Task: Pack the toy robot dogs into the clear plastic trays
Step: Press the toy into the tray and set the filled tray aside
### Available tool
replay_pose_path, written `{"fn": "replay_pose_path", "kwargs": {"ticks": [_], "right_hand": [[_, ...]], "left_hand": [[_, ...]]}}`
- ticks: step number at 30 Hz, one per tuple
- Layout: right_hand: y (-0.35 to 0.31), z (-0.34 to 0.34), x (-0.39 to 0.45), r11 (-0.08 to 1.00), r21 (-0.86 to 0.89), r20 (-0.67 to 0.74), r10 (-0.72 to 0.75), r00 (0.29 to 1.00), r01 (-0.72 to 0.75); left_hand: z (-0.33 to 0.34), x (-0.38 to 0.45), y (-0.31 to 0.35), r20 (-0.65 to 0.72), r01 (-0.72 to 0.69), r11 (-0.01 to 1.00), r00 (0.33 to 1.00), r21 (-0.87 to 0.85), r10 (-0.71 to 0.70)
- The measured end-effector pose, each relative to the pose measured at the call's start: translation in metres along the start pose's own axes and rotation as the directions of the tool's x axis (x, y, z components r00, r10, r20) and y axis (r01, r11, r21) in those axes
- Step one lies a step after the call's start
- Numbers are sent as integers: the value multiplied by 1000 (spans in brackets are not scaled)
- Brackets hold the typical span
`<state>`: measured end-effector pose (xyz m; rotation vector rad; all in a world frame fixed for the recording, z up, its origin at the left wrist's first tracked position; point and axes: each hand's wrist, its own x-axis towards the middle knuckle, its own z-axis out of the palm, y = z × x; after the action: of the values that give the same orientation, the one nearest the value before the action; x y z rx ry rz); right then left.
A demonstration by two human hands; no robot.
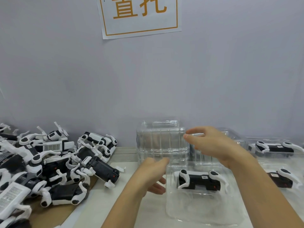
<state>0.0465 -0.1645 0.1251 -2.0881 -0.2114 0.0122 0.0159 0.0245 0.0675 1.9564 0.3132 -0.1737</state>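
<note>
left hand (152, 174), right hand (212, 145) | grip ribbed clear tray lid (162, 143) | glossy toy dog (199, 179) beneath

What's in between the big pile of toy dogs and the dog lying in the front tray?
In the head view, the left hand lies between the pile of toy dogs and the dog in the front tray, touching that tray's left edge.

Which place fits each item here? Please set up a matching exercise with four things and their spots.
Things:
1. pile of toy robot dogs
2. paper sign
3. right hand
4. packed dog between the arms

Places:
A. on the wall, top centre
B. in a clear tray at front centre
C. on the table's left side
D. at the top corner of the upright clear tray

Pairs: 1-C, 2-A, 3-D, 4-B
</note>
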Motion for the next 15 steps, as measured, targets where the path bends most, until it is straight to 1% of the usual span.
{"fn": "replay_pose_path", "kwargs": {"ticks": [6,11,15], "right_hand": [[-1,6,2,1000,-2,-6,-24,1000,24],[0,6,1,1000,10,-7,-25,1000,26],[2,6,3,1000,12,-19,-22,1000,23]], "left_hand": [[14,2,1,52,-51,998,997,-29,52],[27,0,3,143,-85,991,985,-107,100],[41,-2,4,189,-112,979,971,-168,143]]}}
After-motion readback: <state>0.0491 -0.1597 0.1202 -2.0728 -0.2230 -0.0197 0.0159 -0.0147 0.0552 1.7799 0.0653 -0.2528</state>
